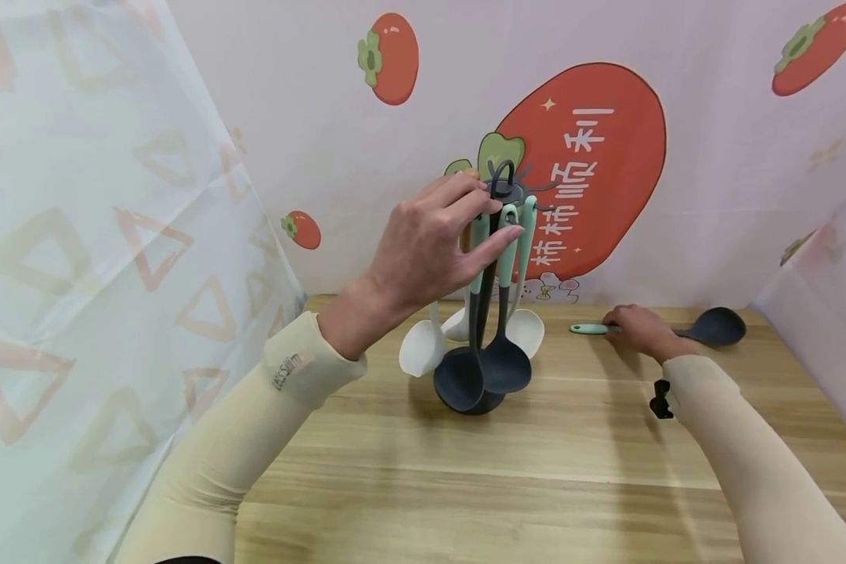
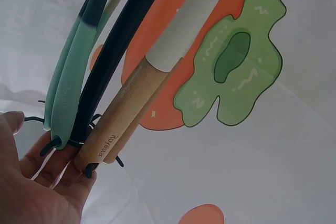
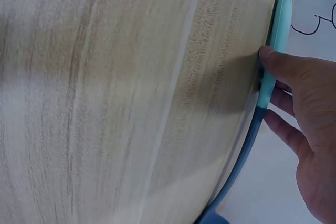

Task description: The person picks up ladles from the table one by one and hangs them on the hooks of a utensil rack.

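A dark utensil rack [image 1: 505, 192] stands on the table with several kitchen utensils hanging from its hooks. My left hand [image 1: 433, 235] holds the rack's top, fingertips at the edge of its disc and thumb beside a mint-green handle [image 2: 67, 95]. Dark ladle [image 1: 460, 381] and spoon [image 1: 505, 365] bowls hang at the front, with a white utensil [image 1: 423, 348] to their left. A wooden-ended handle [image 2: 121, 111] shows in the left wrist view. On the right, my right hand [image 1: 641, 329] pinches the mint-green handle of a dark cooking spoon [image 1: 719, 327] lying along the table's back.
The wooden table [image 1: 423, 470] ends at a back wall covering [image 1: 310, 141] printed with persimmons. Pale printed sheets [image 1: 77, 258] enclose the left and right sides. The rack's base is mostly hidden behind the hanging bowls.
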Available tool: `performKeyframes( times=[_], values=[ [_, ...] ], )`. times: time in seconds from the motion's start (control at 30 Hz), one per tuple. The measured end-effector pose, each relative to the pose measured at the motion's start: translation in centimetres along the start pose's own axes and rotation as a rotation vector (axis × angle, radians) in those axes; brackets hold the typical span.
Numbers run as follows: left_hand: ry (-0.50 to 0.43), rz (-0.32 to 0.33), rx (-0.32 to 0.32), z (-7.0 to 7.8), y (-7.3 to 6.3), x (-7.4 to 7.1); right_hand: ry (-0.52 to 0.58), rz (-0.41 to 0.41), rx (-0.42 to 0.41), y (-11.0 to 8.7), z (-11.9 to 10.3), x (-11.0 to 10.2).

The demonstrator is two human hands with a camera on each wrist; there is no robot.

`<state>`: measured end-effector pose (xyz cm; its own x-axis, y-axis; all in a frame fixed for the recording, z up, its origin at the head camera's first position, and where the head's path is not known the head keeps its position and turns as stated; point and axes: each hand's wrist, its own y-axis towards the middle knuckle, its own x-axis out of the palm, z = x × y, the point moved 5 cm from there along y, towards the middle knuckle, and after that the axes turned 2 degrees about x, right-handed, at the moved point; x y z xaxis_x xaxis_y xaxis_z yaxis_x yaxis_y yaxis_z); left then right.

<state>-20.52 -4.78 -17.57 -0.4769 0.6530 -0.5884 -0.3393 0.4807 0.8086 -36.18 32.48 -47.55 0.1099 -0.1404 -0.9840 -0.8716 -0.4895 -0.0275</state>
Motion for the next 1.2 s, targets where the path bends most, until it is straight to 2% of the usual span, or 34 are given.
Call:
performKeyframes(
  times=[0.2, 0.77, 1.2],
  values=[
    [0.003, 0.012, -0.012, 0.08, 0.11, 0.05, -0.006, 0.015, -0.012, -0.10, -0.26, -0.10],
    [0.039, 0.034, -0.045, 0.18, 0.27, 0.17, -0.084, -0.015, -0.050, 0.22, -0.46, 0.49],
    [0.042, 0.035, -0.055, 0.33, 0.22, 0.23, -0.249, 0.003, -0.100, 0.12, -0.75, 0.51]
  ],
)
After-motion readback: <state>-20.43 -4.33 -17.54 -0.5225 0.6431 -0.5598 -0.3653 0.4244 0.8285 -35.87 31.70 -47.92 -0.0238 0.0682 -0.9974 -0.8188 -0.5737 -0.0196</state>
